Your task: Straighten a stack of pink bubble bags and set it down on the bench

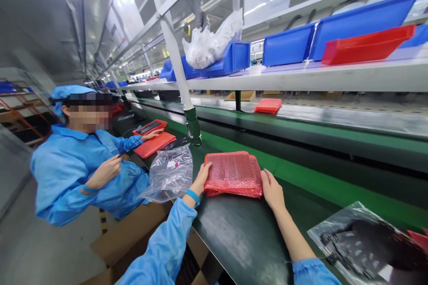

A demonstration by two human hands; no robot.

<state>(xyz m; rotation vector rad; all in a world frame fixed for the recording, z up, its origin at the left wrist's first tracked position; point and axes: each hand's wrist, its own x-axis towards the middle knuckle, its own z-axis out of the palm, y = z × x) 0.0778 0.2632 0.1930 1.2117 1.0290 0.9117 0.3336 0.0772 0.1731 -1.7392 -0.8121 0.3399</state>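
A stack of red bubble-wrap bags lies on the dark green work surface in front of me, its layers slightly out of line at the right. My left hand grips the left edge, fingers bent against the bags. At the opposite edge, my right hand presses in from the side with its fingers together, partly turned from view. Left of the stack is a crumpled clear plastic bag with a small label. Farther right lies another clear bag holding black parts.
A person in blue works at my left, beside more red bags. An open cardboard box stands below the table edge. A white post rises ahead, near a shelf with blue bins and a red bin.
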